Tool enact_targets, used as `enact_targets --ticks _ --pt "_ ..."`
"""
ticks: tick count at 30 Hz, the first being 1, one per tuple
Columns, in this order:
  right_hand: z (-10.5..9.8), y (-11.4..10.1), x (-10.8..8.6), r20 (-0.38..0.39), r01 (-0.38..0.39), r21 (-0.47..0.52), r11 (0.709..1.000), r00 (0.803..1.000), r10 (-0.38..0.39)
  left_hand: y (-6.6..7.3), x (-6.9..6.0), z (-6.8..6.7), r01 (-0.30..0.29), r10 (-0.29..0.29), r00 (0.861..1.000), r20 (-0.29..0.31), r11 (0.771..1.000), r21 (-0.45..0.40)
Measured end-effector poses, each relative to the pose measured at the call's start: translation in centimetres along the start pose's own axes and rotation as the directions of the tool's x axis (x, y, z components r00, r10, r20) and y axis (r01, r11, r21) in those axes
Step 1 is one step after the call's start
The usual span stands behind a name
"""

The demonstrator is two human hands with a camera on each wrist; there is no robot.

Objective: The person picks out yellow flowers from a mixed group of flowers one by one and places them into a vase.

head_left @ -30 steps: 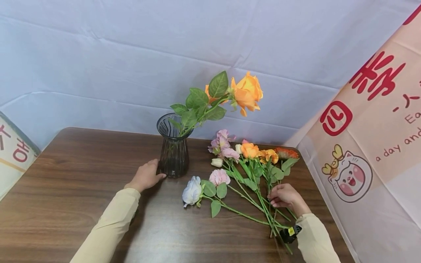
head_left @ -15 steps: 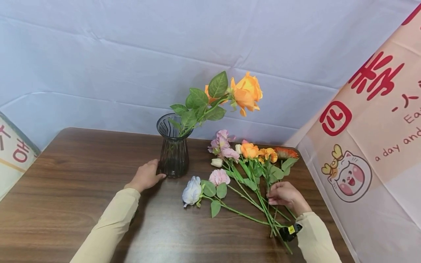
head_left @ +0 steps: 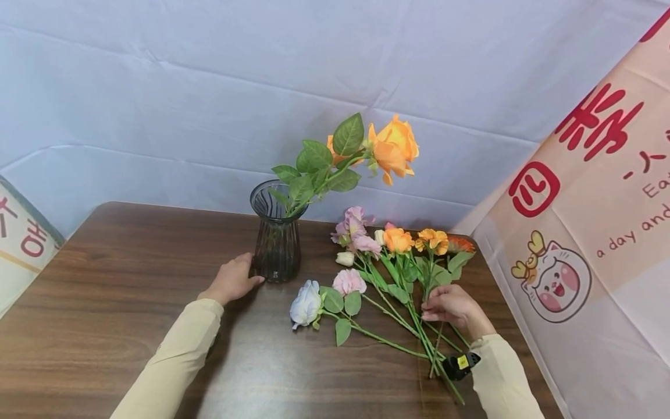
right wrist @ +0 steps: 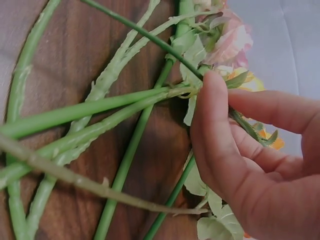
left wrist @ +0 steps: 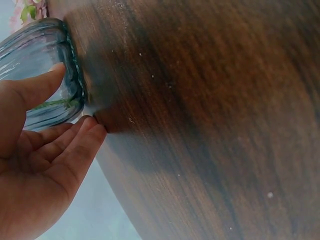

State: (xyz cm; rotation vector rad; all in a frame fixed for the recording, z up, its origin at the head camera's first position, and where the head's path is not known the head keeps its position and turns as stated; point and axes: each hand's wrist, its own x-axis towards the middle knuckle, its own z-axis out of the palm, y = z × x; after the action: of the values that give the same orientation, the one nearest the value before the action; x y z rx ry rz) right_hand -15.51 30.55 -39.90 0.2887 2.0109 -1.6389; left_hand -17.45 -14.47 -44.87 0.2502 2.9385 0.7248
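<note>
On the table a ribbed grey glass vase stands upright, holding orange roses that lean right over its rim. My left hand rests against the vase's lower left side. In the left wrist view its thumb lies along the glass and its fingers extend, loosely bent, beside the base. Between thumb and fingertips my right hand pinches the thin green stem of a small orange flower. The right wrist view shows that stem entering the pinch, above other crossing stems.
Loose flowers lie about the right hand: a pale blue rose, a pink bloom, lilac blossoms, an orange bloom and a red-orange one. Their stems cross toward the front. A pale cloth hangs behind the table.
My right hand has shifted slightly up and left, keeping its pinch. The small orange flower has risen a little and tilted right, apart from the neighbouring bloom. My left hand and the vase stay put.
</note>
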Motion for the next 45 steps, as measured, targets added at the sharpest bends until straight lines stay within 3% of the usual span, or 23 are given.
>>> enact_targets --ticks 28,45 --pt "0.6 -1.7 -0.2 0.094 0.050 0.073 0.996 0.994 -0.057 -0.1 0.1 0.2 -0.004 0.004 1.000 0.007 1.000 0.012" --pt "2.7 -2.8 0.5 0.152 0.089 0.241 0.966 0.980 -0.129 -0.1 0.1 0.1 -0.004 0.004 1.000 0.000 1.000 0.021"
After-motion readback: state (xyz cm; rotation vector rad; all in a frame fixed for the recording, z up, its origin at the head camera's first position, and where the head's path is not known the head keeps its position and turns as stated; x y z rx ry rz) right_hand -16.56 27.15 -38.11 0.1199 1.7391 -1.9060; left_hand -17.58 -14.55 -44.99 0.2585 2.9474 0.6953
